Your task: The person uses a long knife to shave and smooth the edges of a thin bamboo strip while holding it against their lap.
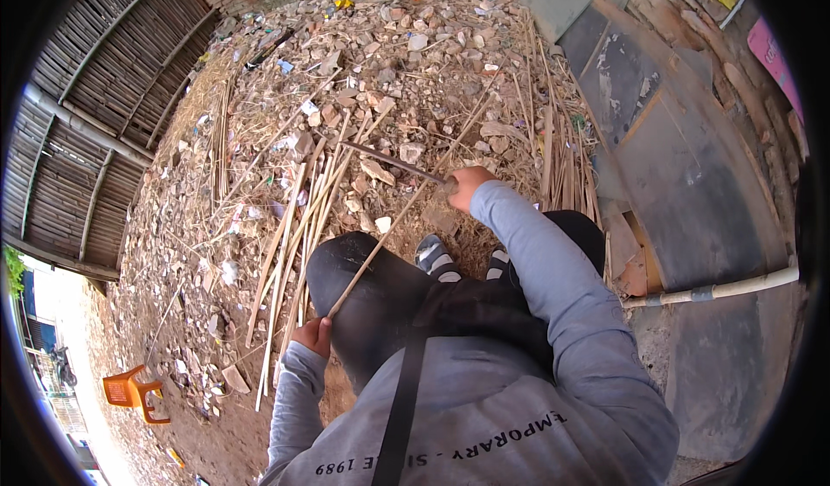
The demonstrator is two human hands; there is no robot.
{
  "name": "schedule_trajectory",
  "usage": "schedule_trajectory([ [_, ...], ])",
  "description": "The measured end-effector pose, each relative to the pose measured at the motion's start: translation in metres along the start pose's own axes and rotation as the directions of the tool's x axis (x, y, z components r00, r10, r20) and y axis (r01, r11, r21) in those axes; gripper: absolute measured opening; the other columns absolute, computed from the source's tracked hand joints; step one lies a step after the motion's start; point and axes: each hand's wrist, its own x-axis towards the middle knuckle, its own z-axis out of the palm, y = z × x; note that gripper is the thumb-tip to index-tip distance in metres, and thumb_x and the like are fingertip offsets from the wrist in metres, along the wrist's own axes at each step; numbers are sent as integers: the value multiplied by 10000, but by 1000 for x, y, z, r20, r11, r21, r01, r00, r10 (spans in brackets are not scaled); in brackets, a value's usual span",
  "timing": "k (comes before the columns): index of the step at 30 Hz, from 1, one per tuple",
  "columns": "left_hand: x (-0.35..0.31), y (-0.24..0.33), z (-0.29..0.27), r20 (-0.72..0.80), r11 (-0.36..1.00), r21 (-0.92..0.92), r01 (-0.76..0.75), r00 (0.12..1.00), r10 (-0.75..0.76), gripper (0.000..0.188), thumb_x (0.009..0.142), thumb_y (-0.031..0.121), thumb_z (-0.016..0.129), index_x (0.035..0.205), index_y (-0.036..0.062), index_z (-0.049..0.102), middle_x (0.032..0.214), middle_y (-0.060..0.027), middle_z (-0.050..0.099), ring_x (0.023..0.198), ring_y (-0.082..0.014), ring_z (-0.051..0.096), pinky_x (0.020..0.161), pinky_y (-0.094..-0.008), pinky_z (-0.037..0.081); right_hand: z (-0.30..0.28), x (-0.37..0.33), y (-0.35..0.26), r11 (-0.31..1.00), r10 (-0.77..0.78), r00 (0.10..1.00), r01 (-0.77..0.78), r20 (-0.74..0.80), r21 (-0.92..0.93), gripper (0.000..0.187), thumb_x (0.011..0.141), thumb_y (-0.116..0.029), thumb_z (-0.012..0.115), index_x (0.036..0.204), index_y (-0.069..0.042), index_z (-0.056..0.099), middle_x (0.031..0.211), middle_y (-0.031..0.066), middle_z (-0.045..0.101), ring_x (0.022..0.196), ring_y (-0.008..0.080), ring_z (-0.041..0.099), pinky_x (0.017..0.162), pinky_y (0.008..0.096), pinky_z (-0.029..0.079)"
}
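Note:
My left hand [315,335] is closed around the near end of a long thin bamboo strip [377,249], beside my left knee. From there the strip slants up across my thigh and away to the right. My right hand [470,187] grips the handle of a long knife [393,161], whose narrow dark blade points left. Blade and strip cross close to that hand; whether they touch, I cannot tell. Left of my knee lies a loose bundle of pale split bamboo strips [303,227] on the ground.
Stones, brick pieces and litter cover the rubble ground [259,166]. More strips [562,157] lie at the right, beside dark leaning boards [692,183] and a pale pole [735,287]. A bamboo wall [86,131] stands left, an orange plastic chair [134,393] at the lower left.

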Motion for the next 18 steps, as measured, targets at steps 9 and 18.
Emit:
schedule_trajectory([
  [9,4,12,-6,-12,977,209,-31,999,34,445,936,386,405,783,8,583,657,-258,560,676,-456,568,592,-503,422,8,23,62,944,323,935,-306,-149,124,406,714,-248,626,1096,-113,637,1048,184,643,953,312,630,859,379,496],
  [18,0,2,-2,-9,1000,13,-21,1000,22,480,948,390,394,785,-20,583,625,-223,547,615,-397,563,577,-446,417,6,-16,6,986,-158,982,152,-99,-64,258,713,-258,634,910,-94,659,835,169,658,800,339,643,751,422,509],
])
